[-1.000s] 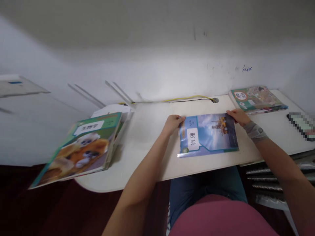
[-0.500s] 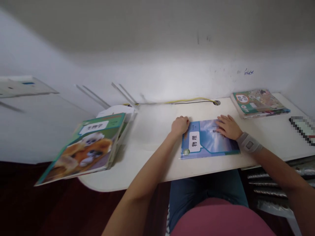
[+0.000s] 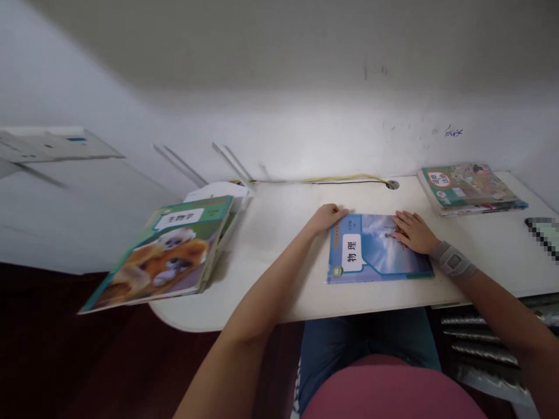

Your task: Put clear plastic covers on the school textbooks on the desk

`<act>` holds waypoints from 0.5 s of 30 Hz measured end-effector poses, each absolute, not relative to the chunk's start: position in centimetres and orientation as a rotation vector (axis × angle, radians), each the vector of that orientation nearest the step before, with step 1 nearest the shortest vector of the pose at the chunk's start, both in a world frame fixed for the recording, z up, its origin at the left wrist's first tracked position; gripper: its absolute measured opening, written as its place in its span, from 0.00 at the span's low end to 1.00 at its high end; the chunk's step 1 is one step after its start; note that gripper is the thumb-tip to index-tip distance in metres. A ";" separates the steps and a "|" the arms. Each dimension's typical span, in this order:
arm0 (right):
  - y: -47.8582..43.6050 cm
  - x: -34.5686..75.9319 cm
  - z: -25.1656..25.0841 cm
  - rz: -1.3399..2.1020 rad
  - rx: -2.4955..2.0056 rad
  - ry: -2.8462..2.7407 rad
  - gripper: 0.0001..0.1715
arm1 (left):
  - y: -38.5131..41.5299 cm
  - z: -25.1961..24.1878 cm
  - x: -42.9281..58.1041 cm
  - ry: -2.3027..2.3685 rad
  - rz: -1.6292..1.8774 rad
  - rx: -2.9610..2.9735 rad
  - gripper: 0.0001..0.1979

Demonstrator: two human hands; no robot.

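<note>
A blue textbook with a sky picture and a white title box lies sideways on the white desk in front of me. At its upper left corner, my left hand is closed, fingers curled and thumb along the top edge. My right hand rests palm down on the upper right part of the cover, its fingers stretched and apart. A grey band is around the right wrist. The tips of the left fingers are hidden.
On the left, a stack of books with a monkey-cover textbook on top juts past the rounded desk edge. Another book stack sits at the back right, near a pixelated device. A yellow cable runs along the wall to a desk hole.
My view has shifted slightly, so the desk things appear further right. My left thumb now reaches along the textbook's top corner. The right hand stays on the cover.
</note>
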State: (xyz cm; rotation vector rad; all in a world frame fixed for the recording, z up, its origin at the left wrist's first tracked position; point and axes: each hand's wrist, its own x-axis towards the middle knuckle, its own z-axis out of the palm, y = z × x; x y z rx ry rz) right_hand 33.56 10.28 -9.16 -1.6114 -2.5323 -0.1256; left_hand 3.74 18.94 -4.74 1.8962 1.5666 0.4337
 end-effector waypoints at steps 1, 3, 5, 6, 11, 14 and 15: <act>10.3 33.6 -9.2 -0.131 -1.611 -2.530 0.35 | 18.5 -4.8 3.4 1.549 0.465 1.828 0.20; 10.3 33.6 -9.3 -0.142 -1.611 -2.522 0.35 | 17.1 -4.7 2.5 1.503 0.503 1.697 0.21; 10.3 33.6 -9.4 -0.149 -1.610 -2.516 0.34 | 15.2 -4.5 1.3 1.437 0.489 1.599 0.21; 10.4 33.6 -9.4 -0.149 -1.609 -2.516 0.34 | 14.1 -4.4 0.7 1.402 0.462 1.566 0.21; 10.4 33.6 -9.5 -0.135 -1.601 -2.515 0.34 | 9.0 -3.8 -0.9 1.224 0.459 1.508 0.16; 10.4 33.6 -9.5 -0.111 -1.574 -2.512 0.34 | 7.0 -3.7 0.1 1.195 0.650 1.433 0.10; 10.4 33.7 -9.5 -0.092 -1.563 -2.509 0.34 | 6.6 -3.7 0.7 1.180 0.690 1.361 0.11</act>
